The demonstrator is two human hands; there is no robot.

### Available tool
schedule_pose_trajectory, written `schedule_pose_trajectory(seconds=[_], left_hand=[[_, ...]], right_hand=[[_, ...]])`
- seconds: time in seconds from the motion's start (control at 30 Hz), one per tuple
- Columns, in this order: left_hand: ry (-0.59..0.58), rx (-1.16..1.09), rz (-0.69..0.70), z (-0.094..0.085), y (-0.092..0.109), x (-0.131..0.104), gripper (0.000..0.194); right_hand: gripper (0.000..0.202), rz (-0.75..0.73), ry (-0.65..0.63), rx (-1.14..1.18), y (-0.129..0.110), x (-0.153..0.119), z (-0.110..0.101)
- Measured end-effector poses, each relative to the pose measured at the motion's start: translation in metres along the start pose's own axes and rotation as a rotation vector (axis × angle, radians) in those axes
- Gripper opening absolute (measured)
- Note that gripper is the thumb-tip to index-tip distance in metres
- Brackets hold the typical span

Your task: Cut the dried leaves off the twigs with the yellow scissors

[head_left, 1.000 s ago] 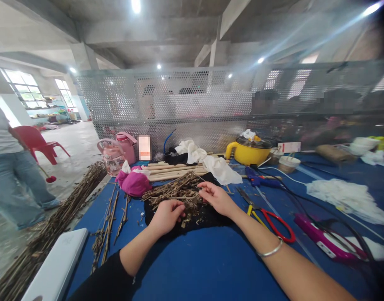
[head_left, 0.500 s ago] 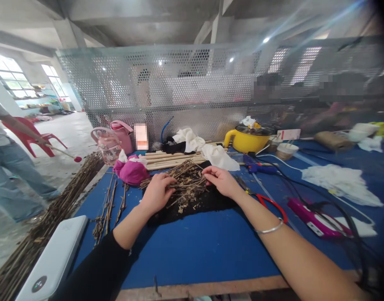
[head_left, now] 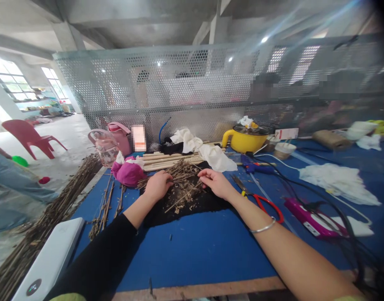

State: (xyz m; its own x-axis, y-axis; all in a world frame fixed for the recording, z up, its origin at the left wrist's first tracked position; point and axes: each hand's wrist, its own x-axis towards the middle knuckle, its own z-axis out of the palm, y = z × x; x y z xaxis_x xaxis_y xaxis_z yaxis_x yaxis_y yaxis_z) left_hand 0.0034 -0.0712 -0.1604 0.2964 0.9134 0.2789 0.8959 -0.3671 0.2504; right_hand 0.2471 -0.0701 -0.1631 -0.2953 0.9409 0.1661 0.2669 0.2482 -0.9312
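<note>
A bundle of dried brown twigs (head_left: 183,170) lies across a black cloth (head_left: 192,205) on the blue tabletop. My left hand (head_left: 159,184) is closed around the bundle's left part, with the stems passing under its curled fingers. At the right end, the thumb and fingers of my right hand (head_left: 213,182) are pinched together on the twig tips. Broken bits and a few loose stalks (head_left: 183,198) lie on the cloth below the bundle. More dry stalks (head_left: 104,205) rest on the table to the left of my left forearm.
Red-handled shears (head_left: 262,205), a blue glue gun (head_left: 257,166) and a magenta power strip (head_left: 314,218) lie to the right. Behind are wooden sticks (head_left: 157,160) and a yellow pot (head_left: 248,140). A white power bank (head_left: 50,255) sits front left. A person's legs (head_left: 16,179) show beyond.
My hands have drawn slightly nearer each other, and the bundle looks narrower and farther back, exposing more cloth and crumbs. The person at left has shifted; a green round thing now shows there.
</note>
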Motion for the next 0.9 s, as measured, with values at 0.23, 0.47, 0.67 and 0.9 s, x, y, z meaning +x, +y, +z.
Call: schedule_pose_trajectory(seconds=[0.23,0.47,0.67,0.9], left_hand=[[0.197,-0.169,0.031,-0.018,0.021,-0.021,0.025],[-0.125,-0.428,0.006,-0.018,0.041,-0.049,0.028],[-0.050,-0.549,-0.098,-0.006,0.037,-0.052,0.024],[-0.081,-0.773,-0.243,0.001,0.021,-0.052,0.027]], right_hand=[[0.020,0.038,-0.004,0.058,0.002,-0.001,0.009],[0.021,0.056,0.064,0.117,-0.001,0.000,0.018],[0.022,-0.090,0.320,-0.240,-0.030,-0.010,0.028],[0.016,-0.441,-0.380,-0.739,-0.082,-0.090,0.086]])
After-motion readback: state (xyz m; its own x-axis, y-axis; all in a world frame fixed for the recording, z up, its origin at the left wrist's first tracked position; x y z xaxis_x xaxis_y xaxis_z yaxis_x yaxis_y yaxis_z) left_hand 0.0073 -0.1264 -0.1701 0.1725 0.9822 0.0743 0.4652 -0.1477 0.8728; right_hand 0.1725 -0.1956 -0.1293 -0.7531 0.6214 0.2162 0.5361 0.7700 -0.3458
